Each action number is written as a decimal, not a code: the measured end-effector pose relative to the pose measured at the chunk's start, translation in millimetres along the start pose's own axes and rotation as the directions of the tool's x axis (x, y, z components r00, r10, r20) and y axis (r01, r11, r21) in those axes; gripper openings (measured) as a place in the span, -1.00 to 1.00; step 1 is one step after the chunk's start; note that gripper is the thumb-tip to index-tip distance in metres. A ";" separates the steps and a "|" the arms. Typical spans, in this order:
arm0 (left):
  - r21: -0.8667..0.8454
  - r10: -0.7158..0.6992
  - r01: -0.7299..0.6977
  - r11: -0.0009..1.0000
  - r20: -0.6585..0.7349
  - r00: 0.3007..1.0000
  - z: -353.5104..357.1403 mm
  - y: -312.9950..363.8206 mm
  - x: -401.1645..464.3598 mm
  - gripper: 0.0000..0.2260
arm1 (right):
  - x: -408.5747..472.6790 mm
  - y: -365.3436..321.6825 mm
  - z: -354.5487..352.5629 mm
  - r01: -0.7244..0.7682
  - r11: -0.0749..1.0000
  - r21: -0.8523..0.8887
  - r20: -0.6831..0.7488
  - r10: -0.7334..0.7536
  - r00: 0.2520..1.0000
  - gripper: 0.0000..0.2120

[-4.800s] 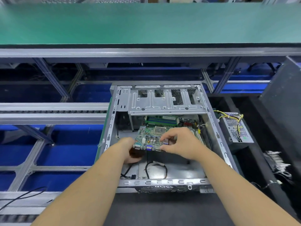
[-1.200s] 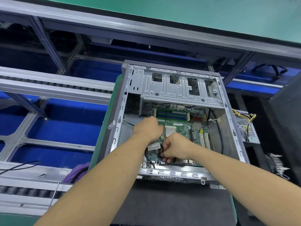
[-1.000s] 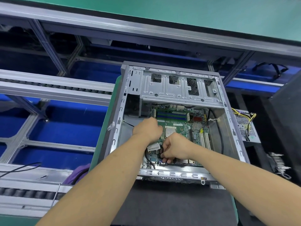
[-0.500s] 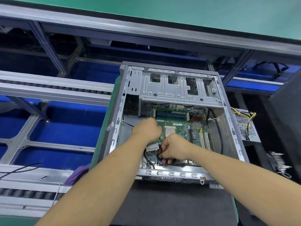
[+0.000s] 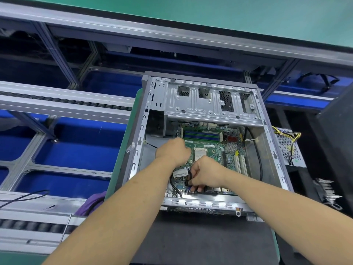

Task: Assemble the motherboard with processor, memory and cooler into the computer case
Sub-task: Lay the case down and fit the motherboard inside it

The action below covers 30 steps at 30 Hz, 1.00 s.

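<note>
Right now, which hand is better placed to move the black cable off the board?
Right. The right hand already pinches the cable at the board's near edge; the left hand rests farther in.

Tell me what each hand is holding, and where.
Right hand pinches the thin black cable near its connector end. Left hand rests curled on the green motherboard; its grip is hidden.

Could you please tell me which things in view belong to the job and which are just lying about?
In use: computer case; motherboard; black cable, held by right hand; left hand.
Lying about: power supply; purple cloth.
</note>
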<state>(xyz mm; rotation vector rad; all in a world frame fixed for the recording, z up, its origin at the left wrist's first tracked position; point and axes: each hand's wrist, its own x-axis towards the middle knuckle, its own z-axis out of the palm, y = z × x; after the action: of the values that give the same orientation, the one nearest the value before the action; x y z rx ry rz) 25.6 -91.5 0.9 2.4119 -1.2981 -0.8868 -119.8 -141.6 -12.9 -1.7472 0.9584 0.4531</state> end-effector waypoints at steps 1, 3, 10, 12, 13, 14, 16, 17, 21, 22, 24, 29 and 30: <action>-0.001 0.001 -0.001 1.000 0.000 1.000 0.0 0.2 0.3 -0.79 | 0.0 0.4 0.7 0.005 1.000 -0.019 -0.003 -0.005 1.000 -0.88; -0.004 0.004 -0.004 1.000 0.002 1.000 0.1 0.3 0.3 -0.78 | -0.7 -0.8 3.0 0.028 0.995 -0.091 -0.011 -0.029 1.000 -0.86; -0.020 -0.001 0.001 1.000 0.008 1.000 0.0 -0.4 0.5 -0.77 | -6.9 -18.5 10.4 0.172 0.811 -0.559 -0.079 -0.259 0.963 -0.75; -0.023 0.000 0.001 1.000 0.013 1.000 0.3 -0.4 0.5 -0.77 | -7.4 -20.8 10.8 0.183 0.780 -0.598 -0.062 -0.273 0.960 -0.77; -0.022 0.000 0.000 1.000 0.012 1.000 0.4 -0.4 0.4 -0.77 | -7.5 -21.4 10.9 0.184 0.764 -0.619 -0.050 -0.272 0.961 -0.77; -0.021 0.000 0.000 1.000 0.011 1.000 0.5 -0.3 0.4 -0.76 | -7.2 -21.8 10.9 0.187 0.752 -0.632 -0.040 -0.273 0.961 -0.76; -0.014 0.000 0.000 1.000 0.012 1.000 0.7 -0.4 0.5 -0.76 | -5.6 -22.3 11.0 0.195 0.735 -0.650 -0.028 -0.280 0.960 -0.70; -0.012 0.001 0.000 1.000 0.013 1.000 0.6 -0.5 0.6 -0.76 | -4.6 -22.1 11.0 0.196 0.727 -0.658 -0.025 -0.282 0.959 -0.68; -0.012 0.007 -0.007 1.000 0.021 1.000 1.1 -0.4 0.8 -0.77 | -3.5 -22.0 10.9 0.196 0.712 -0.675 -0.019 -0.283 0.959 -0.77; -0.011 0.009 -0.009 1.000 0.022 1.000 1.5 -0.4 0.8 -0.77 | -3.7 -21.9 10.6 0.194 0.713 -0.674 -0.022 -0.282 0.959 -0.80; -0.014 0.011 -0.011 1.000 0.025 1.000 2.0 -1.0 0.7 -0.77 | -4.7 -21.9 10.0 0.190 0.709 -0.679 -0.028 -0.283 0.959 -0.83; -0.018 0.011 -0.010 1.000 0.025 1.000 2.3 -2.0 2.3 -0.78 | -2.8 -23.6 12.4 0.189 0.671 -0.717 -0.008 -0.280 0.960 -0.68; -0.022 0.007 -0.006 1.000 0.028 1.000 2.1 -2.1 2.3 -0.79 | -1.6 -25.0 13.3 0.186 0.664 -0.725 -0.002 -0.272 0.962 -0.67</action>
<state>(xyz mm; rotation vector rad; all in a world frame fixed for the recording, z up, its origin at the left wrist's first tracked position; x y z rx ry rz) 26.6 -92.2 -2.7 2.3860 -1.2985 -0.9310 -99.3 -125.4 -1.6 -2.6060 0.6378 0.6254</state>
